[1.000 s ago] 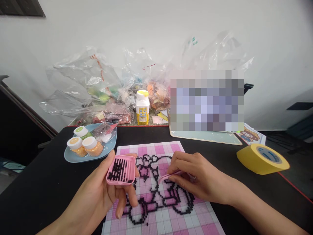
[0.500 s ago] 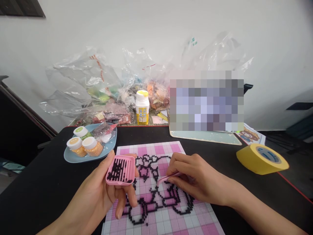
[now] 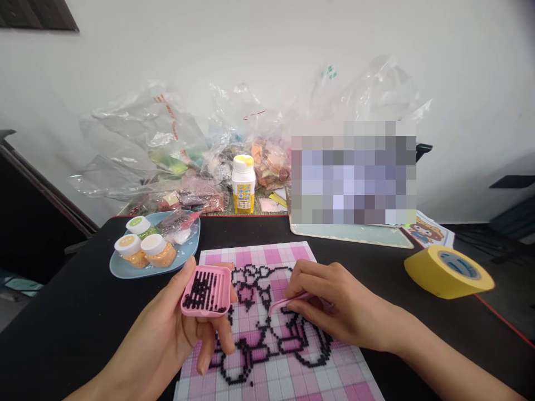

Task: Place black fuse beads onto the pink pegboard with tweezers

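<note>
My left hand (image 3: 184,317) holds a small pink bead tray (image 3: 220,281) from below and the side. Black beads (image 3: 199,291) lie in its grooves, mostly on the left half. Pinched between the fingers of my right hand (image 3: 321,301) are pink tweezers (image 3: 281,303), their tip low over the pegboard. Both hands are above the pink-and-white checked pegboard (image 3: 334,384). Black beads on the board form a curving outline (image 3: 234,381). My right hand and the tray cover parts of that outline. Whether the tweezers' tip grips a bead is too small to tell.
On the left, a blue plate (image 3: 190,253) bears lidded bead jars (image 3: 156,253) and a plastic bag. Behind stand a white-and-yellow bottle (image 3: 243,186) and clear bags (image 3: 142,128). A yellow tape roll (image 3: 430,273) lies at right. A blurred-out rectangle (image 3: 355,172) hides the back right.
Almost nothing differs. Both hands, the tray and the tweezers keep their places; the view has shifted very slightly.
</note>
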The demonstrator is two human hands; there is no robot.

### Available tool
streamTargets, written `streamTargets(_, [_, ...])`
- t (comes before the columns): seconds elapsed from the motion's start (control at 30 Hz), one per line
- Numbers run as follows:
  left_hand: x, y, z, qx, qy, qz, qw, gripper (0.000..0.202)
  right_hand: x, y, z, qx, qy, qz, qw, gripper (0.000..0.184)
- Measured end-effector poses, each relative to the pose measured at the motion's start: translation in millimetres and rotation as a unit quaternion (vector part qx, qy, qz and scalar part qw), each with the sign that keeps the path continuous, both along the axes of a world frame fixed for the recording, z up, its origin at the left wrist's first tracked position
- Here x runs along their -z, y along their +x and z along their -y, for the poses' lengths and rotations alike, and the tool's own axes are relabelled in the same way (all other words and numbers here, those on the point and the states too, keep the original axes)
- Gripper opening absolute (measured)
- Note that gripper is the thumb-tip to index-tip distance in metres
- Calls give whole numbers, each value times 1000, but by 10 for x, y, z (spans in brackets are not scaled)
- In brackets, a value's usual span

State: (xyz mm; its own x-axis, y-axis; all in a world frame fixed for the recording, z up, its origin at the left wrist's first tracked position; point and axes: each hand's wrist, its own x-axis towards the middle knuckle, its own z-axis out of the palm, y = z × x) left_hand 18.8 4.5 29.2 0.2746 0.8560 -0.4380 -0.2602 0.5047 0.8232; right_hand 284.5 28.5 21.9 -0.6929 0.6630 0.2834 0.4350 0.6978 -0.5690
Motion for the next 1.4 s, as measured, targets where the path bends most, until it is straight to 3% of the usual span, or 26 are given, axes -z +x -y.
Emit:
streamTargets(0.83, [-85,33,7,7,-7,16,1000,62,-39,3,26,-24,-24,13,999,12])
streamTargets(1.07, [-39,5,19,5,-2,13,1000,59,-29,1,25,-22,-26,14,999,12])
streamTargets(1.4, [-146,41,15,13,-11,23,1000,70,-18,-11,9,-20,-21,11,1000,14])
